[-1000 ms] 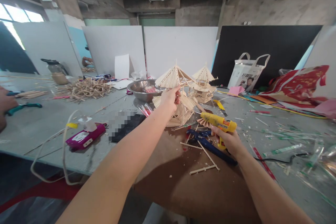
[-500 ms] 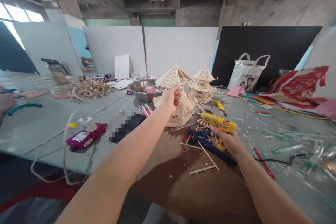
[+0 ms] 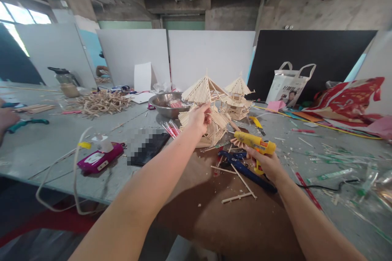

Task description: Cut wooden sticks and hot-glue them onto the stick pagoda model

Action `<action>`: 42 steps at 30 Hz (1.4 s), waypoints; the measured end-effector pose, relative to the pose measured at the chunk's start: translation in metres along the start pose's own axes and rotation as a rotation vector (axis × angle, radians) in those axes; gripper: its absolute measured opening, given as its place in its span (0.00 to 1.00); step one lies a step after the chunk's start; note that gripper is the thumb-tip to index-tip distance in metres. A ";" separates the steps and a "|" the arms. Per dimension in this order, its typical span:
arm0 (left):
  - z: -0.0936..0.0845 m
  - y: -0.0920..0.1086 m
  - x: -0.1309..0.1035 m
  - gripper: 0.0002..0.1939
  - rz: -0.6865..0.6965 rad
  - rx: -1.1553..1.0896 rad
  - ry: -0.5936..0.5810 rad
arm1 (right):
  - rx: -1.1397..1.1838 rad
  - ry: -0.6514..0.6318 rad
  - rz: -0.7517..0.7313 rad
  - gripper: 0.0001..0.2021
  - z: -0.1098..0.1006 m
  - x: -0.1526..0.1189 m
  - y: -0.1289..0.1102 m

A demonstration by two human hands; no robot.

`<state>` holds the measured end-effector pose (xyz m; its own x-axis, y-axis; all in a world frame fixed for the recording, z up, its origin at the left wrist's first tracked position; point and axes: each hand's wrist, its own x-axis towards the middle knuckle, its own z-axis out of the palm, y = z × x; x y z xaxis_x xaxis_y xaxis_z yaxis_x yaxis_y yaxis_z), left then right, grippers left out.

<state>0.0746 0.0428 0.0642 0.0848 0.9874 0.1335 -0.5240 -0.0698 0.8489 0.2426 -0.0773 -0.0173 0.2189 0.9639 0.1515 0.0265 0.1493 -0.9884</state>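
A pagoda model of thin wooden sticks (image 3: 201,89) stands in the middle, with a peaked upper roof and a wider lower tier. My left hand (image 3: 199,118) is at its front, just below the upper roof, fingers closed; what they pinch is too small to make out. In my right hand (image 3: 263,161) is a yellow glue gun (image 3: 252,141), its nozzle pointing left toward the lower tier. Blue pliers (image 3: 245,169) lie under the gun, beside loose sticks (image 3: 235,199). Behind on the right stands a second stick pagoda (image 3: 237,100).
A metal bowl (image 3: 157,106), a black tablet-like slab (image 3: 150,149) and a purple power strip (image 3: 101,159) with a white cable are left. A stick pile (image 3: 102,104) lies farther back. At far left is another person's hand (image 3: 7,119).
My left hand has shifted very slightly down at the pagoda. The other person's hand at far left has moved a little. My right hand with the glue gun looks unmoved.
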 end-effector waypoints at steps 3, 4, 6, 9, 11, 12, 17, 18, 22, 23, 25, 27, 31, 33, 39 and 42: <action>-0.002 -0.002 0.000 0.12 0.028 -0.021 -0.029 | 0.011 -0.005 -0.006 0.13 0.001 -0.001 -0.001; -0.002 -0.002 0.000 0.12 0.038 -0.026 -0.045 | 0.008 -0.003 -0.003 0.13 0.001 -0.001 -0.002; -0.003 -0.004 -0.001 0.12 0.061 -0.035 -0.082 | -0.001 -0.001 0.001 0.13 0.001 -0.002 -0.003; -0.005 -0.006 -0.002 0.12 0.099 -0.027 -0.123 | -0.009 -0.004 -0.002 0.13 0.001 -0.002 -0.004; -0.006 -0.008 -0.002 0.12 0.119 -0.008 -0.134 | -0.009 -0.006 -0.005 0.13 0.001 -0.002 -0.003; -0.007 -0.008 -0.002 0.12 0.126 0.004 -0.133 | -0.009 -0.007 -0.006 0.13 0.001 -0.002 -0.003; -0.011 -0.011 -0.011 0.11 0.119 0.107 -0.102 | -0.019 0.005 -0.014 0.14 0.001 -0.002 -0.004; -0.013 -0.012 -0.016 0.10 0.115 0.161 -0.093 | -0.021 0.007 -0.017 0.14 0.001 -0.002 -0.004; -0.023 -0.019 -0.039 0.08 0.210 0.576 -0.047 | -0.028 0.011 -0.022 0.14 0.002 -0.003 -0.004; -0.026 -0.022 -0.044 0.08 0.263 0.710 -0.062 | -0.030 0.010 -0.025 0.14 0.002 -0.003 -0.004; -0.032 -0.027 -0.052 0.09 0.368 0.930 -0.082 | -0.034 0.000 -0.039 0.13 0.002 -0.003 -0.004; -0.036 -0.034 -0.057 0.09 0.433 1.093 -0.109 | -0.040 -0.023 -0.052 0.13 0.001 -0.004 -0.002; -0.042 -0.048 -0.060 0.08 0.491 1.318 -0.116 | -0.095 -0.075 -0.046 0.13 0.001 -0.005 0.001; -0.044 -0.052 -0.061 0.08 0.527 1.385 -0.126 | -0.148 -0.084 -0.061 0.13 0.001 -0.005 0.002; -0.047 -0.056 -0.062 0.08 0.623 1.453 -0.168 | -0.269 -0.087 -0.095 0.13 0.002 -0.006 0.004; -0.047 -0.055 -0.063 0.08 0.594 1.460 -0.177 | -0.287 -0.101 -0.104 0.14 0.004 -0.007 0.001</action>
<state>0.0581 -0.0089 -0.0153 0.3212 0.7501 0.5781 0.7052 -0.5969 0.3827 0.2371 -0.0826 -0.0195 0.1031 0.9659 0.2377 0.3210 0.1939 -0.9270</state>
